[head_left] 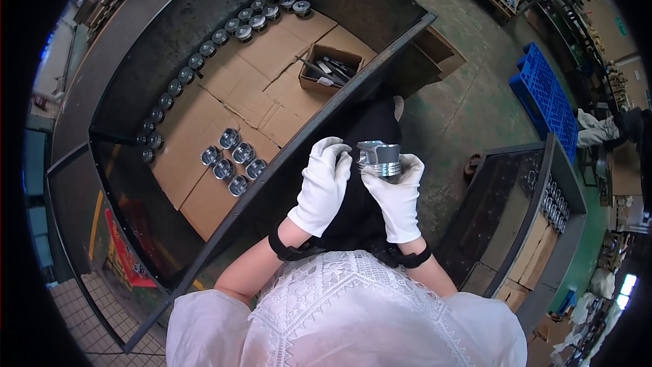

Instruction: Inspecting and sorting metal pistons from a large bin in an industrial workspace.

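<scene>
Both gloved hands close on one shiny metal piston (378,158), held up in front of the person's chest, above the dark trouser leg and the green floor; the right hand (396,197), in a white glove, wraps it from below and from the right, fingers curled round its grooved skirt; the left hand (323,183), also in a white glove, presses its fingertips against the piston's left side, thumb and fingers bent round it; the piston stands roughly upright, crown upward, clear of every surface. A black band circles each wrist; the sleeves below are white, with a lace front.

To the left lies a large dark metal tray (204,245) lined with flattened brown cardboard (251,95); a cluster of six like pistons (231,158) sits on the cardboard near the tray's near rim, well apart from the hands; a long curved row of pistons (204,47) runs along the far wall; a small open cardboard box (331,66) holding dark tools rests near the tray's right end. To the right stands a second metal tray (523,204) with more pistons (553,204) stacked along its far side; beyond it a blue plastic pallet (543,95) lies on the floor.
</scene>
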Available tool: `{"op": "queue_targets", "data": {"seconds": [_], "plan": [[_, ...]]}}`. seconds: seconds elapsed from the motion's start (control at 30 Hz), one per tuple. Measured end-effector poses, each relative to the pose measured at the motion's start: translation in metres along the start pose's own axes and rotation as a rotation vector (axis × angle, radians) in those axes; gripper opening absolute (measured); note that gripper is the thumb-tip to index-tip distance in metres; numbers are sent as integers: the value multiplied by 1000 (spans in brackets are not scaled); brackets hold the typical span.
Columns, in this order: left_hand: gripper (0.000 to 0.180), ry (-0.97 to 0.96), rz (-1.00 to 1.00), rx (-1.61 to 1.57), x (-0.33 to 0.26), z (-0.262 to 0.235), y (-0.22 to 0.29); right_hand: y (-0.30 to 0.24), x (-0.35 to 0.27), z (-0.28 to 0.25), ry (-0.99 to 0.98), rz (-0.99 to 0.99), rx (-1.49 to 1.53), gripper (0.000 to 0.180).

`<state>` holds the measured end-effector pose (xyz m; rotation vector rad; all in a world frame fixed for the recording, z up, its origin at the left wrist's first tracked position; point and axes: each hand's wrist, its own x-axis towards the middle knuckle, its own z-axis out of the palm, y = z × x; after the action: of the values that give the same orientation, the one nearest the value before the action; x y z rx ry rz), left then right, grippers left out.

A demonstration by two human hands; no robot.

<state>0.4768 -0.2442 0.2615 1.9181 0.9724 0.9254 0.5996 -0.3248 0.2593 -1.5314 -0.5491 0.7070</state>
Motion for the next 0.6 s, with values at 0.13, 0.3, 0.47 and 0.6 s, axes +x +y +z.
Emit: {"op": "queue_targets", "data": {"seconds": [0.13,0.3,0.47,0.6], "plan": [[28,26,-49,-73,1,0,12,-14,-3,-10,-356,343,789,46],[61,-5,-48,46,4,1,52,-20,4,-12,-415,642,1286,46],[59,40,122,49,2,9,68,-11,-7,-17,-350,531,1009,40],[58,44,142,65,0,11,72,-4,-11,-23,-282,544,976,38]]}}
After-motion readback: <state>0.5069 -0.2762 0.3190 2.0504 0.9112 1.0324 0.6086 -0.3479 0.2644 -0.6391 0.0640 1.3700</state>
